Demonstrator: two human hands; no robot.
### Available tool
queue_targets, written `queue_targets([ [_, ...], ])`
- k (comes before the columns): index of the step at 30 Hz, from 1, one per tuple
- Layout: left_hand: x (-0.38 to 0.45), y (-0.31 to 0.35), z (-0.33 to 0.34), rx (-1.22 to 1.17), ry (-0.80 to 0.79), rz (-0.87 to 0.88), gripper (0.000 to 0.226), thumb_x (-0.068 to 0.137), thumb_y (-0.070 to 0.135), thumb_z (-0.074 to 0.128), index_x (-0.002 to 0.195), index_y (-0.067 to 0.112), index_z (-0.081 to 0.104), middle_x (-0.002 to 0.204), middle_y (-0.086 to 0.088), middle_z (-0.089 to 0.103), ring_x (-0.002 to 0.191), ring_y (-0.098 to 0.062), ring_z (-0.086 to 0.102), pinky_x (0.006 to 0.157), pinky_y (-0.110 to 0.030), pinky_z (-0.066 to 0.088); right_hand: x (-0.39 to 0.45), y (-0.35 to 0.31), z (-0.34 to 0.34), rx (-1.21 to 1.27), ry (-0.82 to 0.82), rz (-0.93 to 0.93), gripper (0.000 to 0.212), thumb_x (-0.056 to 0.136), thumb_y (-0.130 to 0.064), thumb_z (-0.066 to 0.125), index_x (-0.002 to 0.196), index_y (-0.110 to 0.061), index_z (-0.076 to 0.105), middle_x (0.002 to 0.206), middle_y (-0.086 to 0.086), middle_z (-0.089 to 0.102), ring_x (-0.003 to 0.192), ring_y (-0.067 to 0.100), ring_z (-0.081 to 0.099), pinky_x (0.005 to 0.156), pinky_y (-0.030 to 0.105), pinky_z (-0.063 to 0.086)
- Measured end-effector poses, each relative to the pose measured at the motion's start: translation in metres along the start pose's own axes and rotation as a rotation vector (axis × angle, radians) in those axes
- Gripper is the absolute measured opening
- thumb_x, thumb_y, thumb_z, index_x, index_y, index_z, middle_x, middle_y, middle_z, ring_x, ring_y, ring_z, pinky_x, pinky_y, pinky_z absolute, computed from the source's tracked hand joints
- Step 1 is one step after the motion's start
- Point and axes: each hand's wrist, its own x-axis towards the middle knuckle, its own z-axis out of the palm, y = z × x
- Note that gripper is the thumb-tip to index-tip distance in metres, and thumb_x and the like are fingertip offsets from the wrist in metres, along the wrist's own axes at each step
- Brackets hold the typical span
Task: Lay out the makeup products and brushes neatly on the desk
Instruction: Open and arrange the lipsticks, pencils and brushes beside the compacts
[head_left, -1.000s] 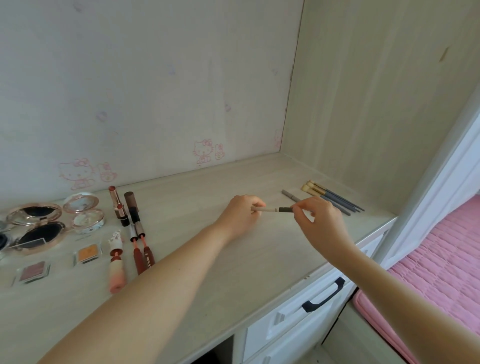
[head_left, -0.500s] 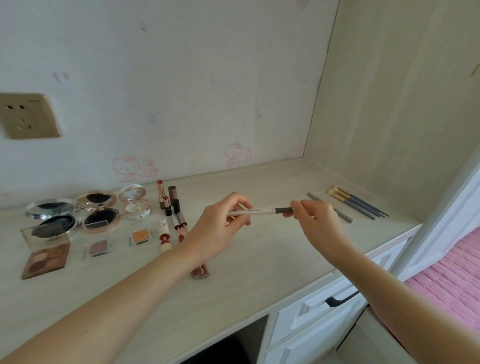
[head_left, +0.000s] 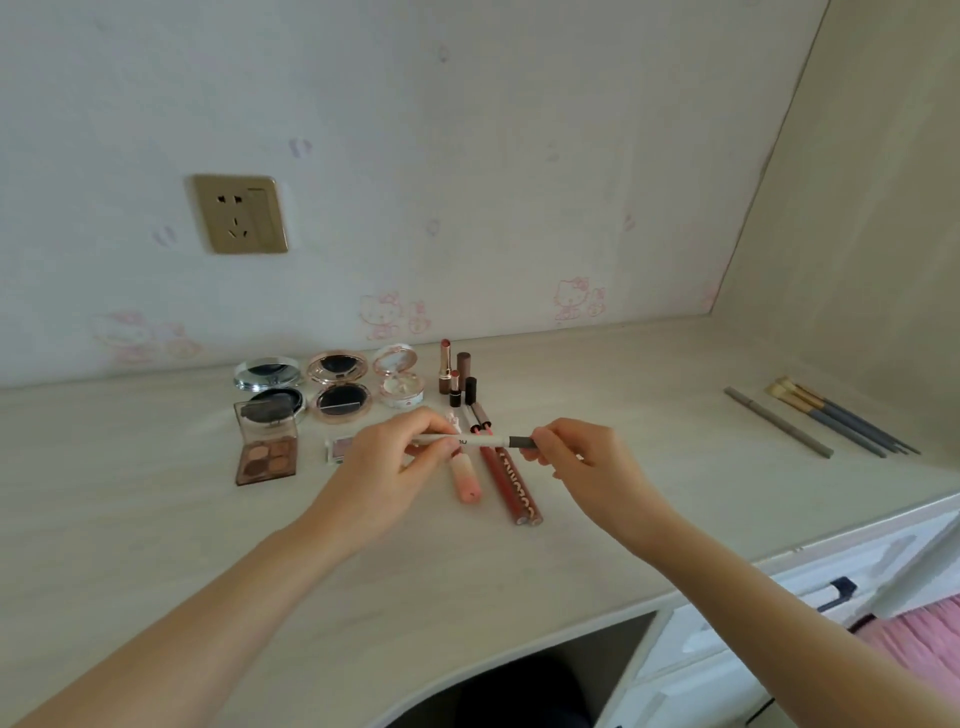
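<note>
Pencil (head_left: 478, 441) now over the lip tubes (head_left: 511, 483), both hands' fingers (head_left: 444, 446) pinching it; open compacts (head_left: 340, 387) apparently dark-filled.

Pencil (head_left: 475, 441) between hands (head_left: 387, 467), seemingly capped.

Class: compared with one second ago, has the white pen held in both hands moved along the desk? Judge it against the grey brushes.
Yes. The white pen has moved left, away from the grey brushes, and is now over the lip glosses.

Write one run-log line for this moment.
left hand: pinches white pen | right hand: pinches its dark cap end | pen: above desk
</note>
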Motion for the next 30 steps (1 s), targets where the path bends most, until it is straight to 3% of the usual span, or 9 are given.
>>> queue_targets([
  [3, -0.016, -0.019, -0.019, 0.074, 0.042, -0.017, 0.007, 0.091, 0.025, 0.061, 0.089, 0.031, 0.065, 0.083, 0.016, 0.066, 0.090, 0.001, 0.060, 0.074, -0.007, 0.039, -0.001, -0.012, 0.024, 0.035, -0.070, -0.022, 0.028, 0.096, -0.031, 0.051, 0.073, -0.025, 0.066, 0.062, -0.013, 0.059, 0.058, 0.006, 0.050, 0.057, 0.019, 0.046],
  [5, -0.028, -0.031, -0.029, 0.145, 0.057, -0.029, 0.005, 0.091, 0.029, 0.060, 0.091, 0.033, 0.064, 0.088, 0.016, 0.064, 0.094, 0.001, 0.058, 0.076, -0.010, 0.039, -0.002, -0.017, 0.039, 0.070, -0.114, -0.022, 0.027, 0.095, -0.028, 0.052, 0.072, -0.022, 0.066, 0.054, -0.013, 0.050, 0.048, 0.006, 0.038, 0.048, 0.019, 0.034],
  [9, -0.048, -0.047, -0.040, 0.284, 0.095, -0.011, 0.009, 0.088, 0.034, 0.061, 0.092, 0.026, 0.065, 0.087, 0.017, 0.059, 0.093, -0.003, 0.052, 0.078, -0.018, 0.040, -0.003, -0.025, 0.064, 0.085, -0.155, -0.051, 0.024, 0.095, -0.024, 0.054, 0.074, -0.025, 0.064, 0.064, -0.012, 0.053, 0.055, 0.001, 0.044, 0.053, 0.014, 0.032],
  [15, -0.062, -0.053, -0.040, 0.453, 0.134, 0.060, 0.018, 0.086, 0.038, 0.056, 0.093, 0.023, 0.064, 0.083, 0.014, 0.060, 0.083, -0.006, 0.052, 0.065, -0.027, 0.048, -0.006, -0.031, 0.093, 0.051, -0.184, -0.080, 0.018, 0.095, -0.026, 0.053, 0.089, -0.019, 0.069, 0.080, -0.006, 0.063, 0.064, -0.003, 0.048, 0.059, 0.013, 0.038],
  [19, -0.066, -0.054, -0.039, 0.555, 0.158, 0.117, 0.019, 0.090, 0.041, 0.048, 0.093, 0.027, 0.061, 0.082, 0.015, 0.060, 0.074, -0.007, 0.055, 0.058, -0.023, 0.045, -0.008, -0.026, 0.108, 0.085, -0.179, -0.092, 0.012, 0.094, -0.023, 0.056, 0.088, -0.026, 0.066, 0.092, -0.006, 0.063, 0.084, 0.004, 0.055, 0.069, 0.011, 0.040],
  [22, -0.068, -0.059, -0.038, 0.638, 0.161, 0.156, 0.020, 0.089, 0.038, 0.045, 0.092, 0.025, 0.060, 0.080, 0.013, 0.059, 0.068, -0.009, 0.052, 0.059, -0.019, 0.036, -0.009, -0.017, 0.117, -0.043, -0.096, -0.249, 0.011, 0.093, -0.022, 0.057, 0.094, -0.028, 0.066, 0.092, -0.016, 0.059, 0.093, 0.012, 0.051, 0.076, 0.014, 0.042],
  [24, -0.071, -0.062, -0.036, 0.663, 0.171, 0.187, 0.016, 0.089, 0.033, 0.047, 0.091, 0.024, 0.059, 0.080, 0.011, 0.060, 0.065, -0.010, 0.050, 0.061, -0.021, 0.034, -0.010, -0.010, 0.121, -0.149, -0.017, -0.399, 0.013, 0.093, -0.023, 0.056, 0.100, -0.026, 0.066, 0.094, -0.021, 0.058, 0.094, 0.017, 0.051, 0.082, 0.025, 0.045],
  [27, -0.072, -0.065, -0.036, 0.674, 0.185, 0.220, 0.016, 0.091, 0.030, 0.045, 0.093, 0.021, 0.059, 0.082, 0.009, 0.060, 0.068, -0.013, 0.051, 0.063, -0.025, 0.038, -0.010, -0.004, 0.126, -0.282, 0.075, -0.582, 0.025, 0.093, -0.024, 0.051, 0.114, -0.021, 0.066, 0.099, -0.010, 0.062, 0.095, 0.018, 0.051, 0.083, 0.034, 0.047],
  [30, -0.072, -0.064, -0.036, 0.704, 0.165, 0.247, 0.018, 0.092, 0.028, 0.044, 0.093, 0.019, 0.060, 0.083, 0.008, 0.061, 0.073, -0.016, 0.056, 0.067, -0.029, 0.043, -0.013, -0.003, 0.130, -0.391, 0.164, -0.715, 0.026, 0.092, -0.019, 0.053, 0.112, -0.014, 0.068, 0.094, -0.003, 0.065, 0.091, 0.019, 0.052, 0.074, 0.036, 0.048],
])
